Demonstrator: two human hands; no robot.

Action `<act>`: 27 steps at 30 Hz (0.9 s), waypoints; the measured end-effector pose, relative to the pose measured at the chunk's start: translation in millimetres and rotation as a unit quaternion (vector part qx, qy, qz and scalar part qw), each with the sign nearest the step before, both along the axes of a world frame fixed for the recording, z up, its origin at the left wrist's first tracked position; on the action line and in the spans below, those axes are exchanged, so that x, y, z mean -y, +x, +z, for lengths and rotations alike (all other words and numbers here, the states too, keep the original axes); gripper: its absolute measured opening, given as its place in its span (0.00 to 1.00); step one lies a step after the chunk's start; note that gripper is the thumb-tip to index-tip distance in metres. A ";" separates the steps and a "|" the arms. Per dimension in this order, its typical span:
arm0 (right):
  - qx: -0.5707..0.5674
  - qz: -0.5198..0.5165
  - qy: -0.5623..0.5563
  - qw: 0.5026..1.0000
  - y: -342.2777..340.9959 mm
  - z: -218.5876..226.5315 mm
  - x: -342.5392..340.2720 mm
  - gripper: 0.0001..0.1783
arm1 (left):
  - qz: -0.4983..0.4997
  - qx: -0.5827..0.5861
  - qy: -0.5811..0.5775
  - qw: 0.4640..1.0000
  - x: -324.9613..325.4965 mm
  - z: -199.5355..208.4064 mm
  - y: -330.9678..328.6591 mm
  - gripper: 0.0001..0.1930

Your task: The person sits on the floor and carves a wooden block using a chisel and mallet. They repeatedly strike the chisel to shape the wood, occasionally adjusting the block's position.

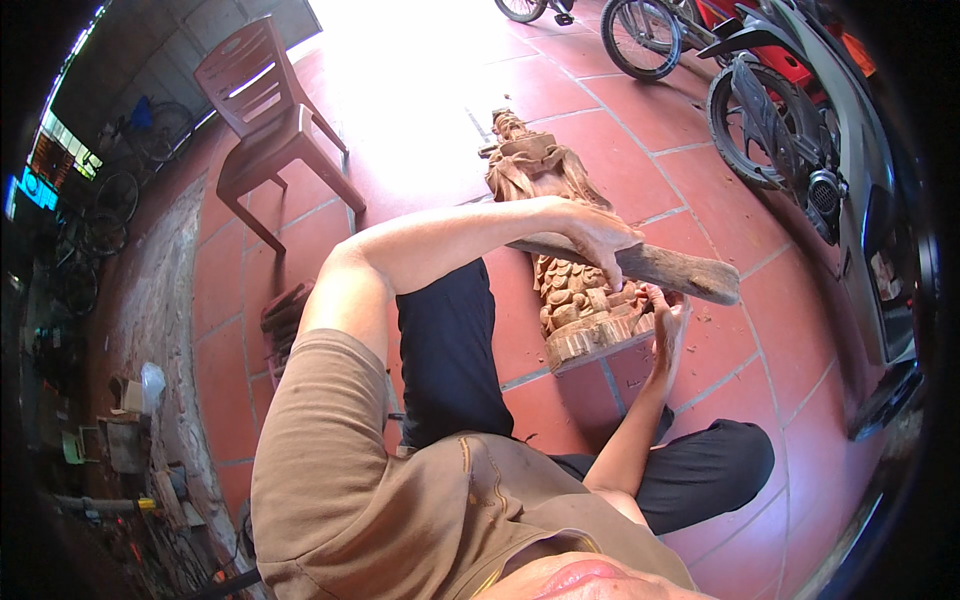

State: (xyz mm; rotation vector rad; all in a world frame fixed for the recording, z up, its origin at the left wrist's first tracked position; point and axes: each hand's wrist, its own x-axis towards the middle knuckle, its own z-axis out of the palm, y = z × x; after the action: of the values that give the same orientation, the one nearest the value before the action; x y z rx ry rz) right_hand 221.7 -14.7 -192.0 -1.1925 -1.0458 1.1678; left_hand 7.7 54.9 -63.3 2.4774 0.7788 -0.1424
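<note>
A carved wooden statue [545, 170] of a robed figure lies on the tiled floor, its head far off and its thick base [590, 340] close to me. My left hand [603, 238] grips a worn wooden club [690, 272] around its middle, holding it across above the statue's lower part. Beneath the club's thick end, my right hand [668, 312] is at the right side of the base, fingers pinched together against the carving. Whatever those fingers may hold is too small or hidden to make out.
A brown plastic chair [270, 130] stands at the far left. On the right a motorbike [850, 190] is parked, with a bicycle wheel [642, 40] beyond it. Wood chips lie on the red tiles [735, 400]. Clutter [130, 440] lines the left side.
</note>
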 end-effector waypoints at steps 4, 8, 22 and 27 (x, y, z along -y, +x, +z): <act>0.004 0.012 -0.005 1.000 2.3 -3.0 -2.2 0.19 | -0.007 0.006 -0.008 1.000 -1.3 -0.4 -1.1 0.43; 0.016 0.007 -0.011 1.000 -0.4 5.2 1.3 0.18 | 0.014 -0.005 -0.025 1.000 4.0 6.0 -1.2 0.43; 0.015 0.007 0.000 1.000 1.5 2.4 2.2 0.16 | 0.024 0.001 -0.027 0.999 9.3 8.2 -0.5 0.40; 0.000 0.010 -0.002 1.000 0.0 1.8 1.9 0.15 | 0.022 0.005 -0.026 0.999 7.9 5.7 -1.9 0.41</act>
State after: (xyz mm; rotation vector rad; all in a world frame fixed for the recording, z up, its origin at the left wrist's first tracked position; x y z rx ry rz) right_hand 221.7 -16.7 -190.2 -1.1875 -1.0587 1.1857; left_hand 5.8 46.9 -57.6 2.4091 0.8153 -0.1324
